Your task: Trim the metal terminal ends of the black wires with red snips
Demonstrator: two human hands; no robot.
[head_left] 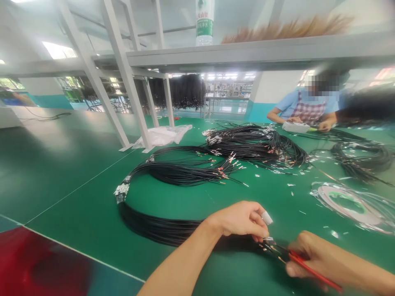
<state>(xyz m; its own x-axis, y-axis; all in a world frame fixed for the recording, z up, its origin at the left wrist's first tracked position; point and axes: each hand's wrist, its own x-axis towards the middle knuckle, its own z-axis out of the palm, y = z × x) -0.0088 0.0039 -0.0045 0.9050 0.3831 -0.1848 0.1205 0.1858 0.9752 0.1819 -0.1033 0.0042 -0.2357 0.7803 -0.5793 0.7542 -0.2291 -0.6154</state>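
Observation:
My left hand [243, 220] is closed in a pinch at the end of a bundle of black cables [166, 228], whose tips show small metal and white bits. A white piece, perhaps a finger cover, shows at one of its fingers. My right hand [314, 257] is wrapped round a red-handled hand tool [304, 263]; its dark narrow front end reaches the cable ends beside my left fingertips. Blur hides whether this tool is pliers or scissors. The bundle curves left across the green table [185, 201] to white-labelled ends [121, 189].
More black cable bundles [188, 172] and a larger heap [247, 142] lie beyond my hands. A reel of thin strip [348, 203] sits right, among white scraps. Metal shelf posts [126, 78] stand on the table. Across it, a person [311, 107] works with a white object.

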